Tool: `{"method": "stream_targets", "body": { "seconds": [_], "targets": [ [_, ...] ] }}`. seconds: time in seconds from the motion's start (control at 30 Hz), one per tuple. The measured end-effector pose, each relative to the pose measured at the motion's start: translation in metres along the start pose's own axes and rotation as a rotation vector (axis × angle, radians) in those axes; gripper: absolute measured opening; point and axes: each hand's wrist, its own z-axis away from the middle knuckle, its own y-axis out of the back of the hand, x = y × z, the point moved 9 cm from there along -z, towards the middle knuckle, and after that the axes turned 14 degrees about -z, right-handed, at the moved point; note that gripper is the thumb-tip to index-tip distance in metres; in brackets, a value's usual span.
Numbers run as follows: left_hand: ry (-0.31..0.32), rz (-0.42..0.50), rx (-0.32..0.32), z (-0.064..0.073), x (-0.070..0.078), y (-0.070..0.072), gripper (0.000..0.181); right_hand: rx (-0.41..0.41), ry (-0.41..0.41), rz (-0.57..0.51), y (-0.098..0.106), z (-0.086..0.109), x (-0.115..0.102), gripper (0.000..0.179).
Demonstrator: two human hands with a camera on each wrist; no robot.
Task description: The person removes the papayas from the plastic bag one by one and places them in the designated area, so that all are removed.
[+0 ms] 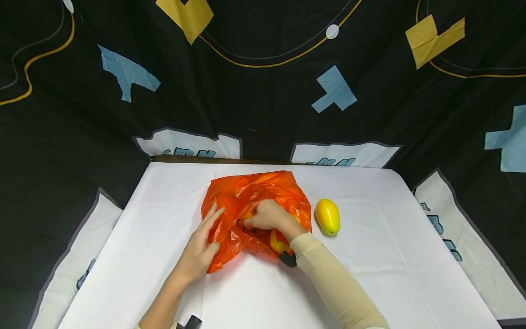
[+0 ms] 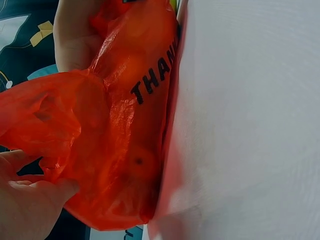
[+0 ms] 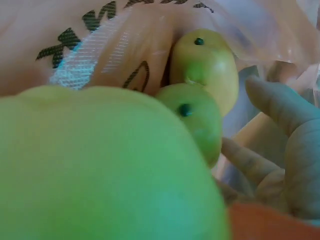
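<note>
An orange-red plastic bag (image 1: pixel 246 187) lies on the table with its mouth spread, black lettering showing on its side in the left wrist view. My left hand (image 1: pixel 201 251) rests against the bag's left side, fingers mostly straight and thumb apart. Inside the mouth is my right hand (image 1: pixel 267 214), its fingertips hidden in the head view. The right wrist view shows its thumb and fingers spread beside two round fruits (image 3: pixel 212 65) with dark stem ends. A larger fruit (image 3: pixel 100 165) fills that view's near left. Another yellow-and-red fruit (image 1: pixel 279 242) shows under the right wrist.
A yellow, papaya-shaped fruit (image 1: pixel 328 217) lies on the white table (image 1: pixel 390 256), just right of the bag. Black cloth (image 1: pixel 263 109) with blue and yellow tape pieces hangs behind the table's far edge. White lettered strips border the table's sides.
</note>
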Motion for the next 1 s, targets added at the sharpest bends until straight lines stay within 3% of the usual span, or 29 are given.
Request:
{"method": "stream_targets", "body": {
  "seconds": [0.27,0.37,0.63,1.0],
  "targets": [
    [-0.004,0.06,0.025,0.001,-0.001,0.008,0.078,-0.032,-0.026,-0.104,0.004,0.006,0.011,0.032],
    [0.002,0.115,0.035,0.0,-0.002,0.012,0.077,-0.052,0.009,-0.126,0.004,0.008,0.013,0.035],
    [0.007,0.161,0.049,-0.001,-0.005,0.016,0.076,-0.04,0.082,-0.03,0.008,0.02,0.016,0.056],
    [0.002,0.16,0.052,-0.001,-0.003,0.017,0.073,-0.03,0.116,-0.018,0.004,0.047,0.017,0.058]
  ]
}}
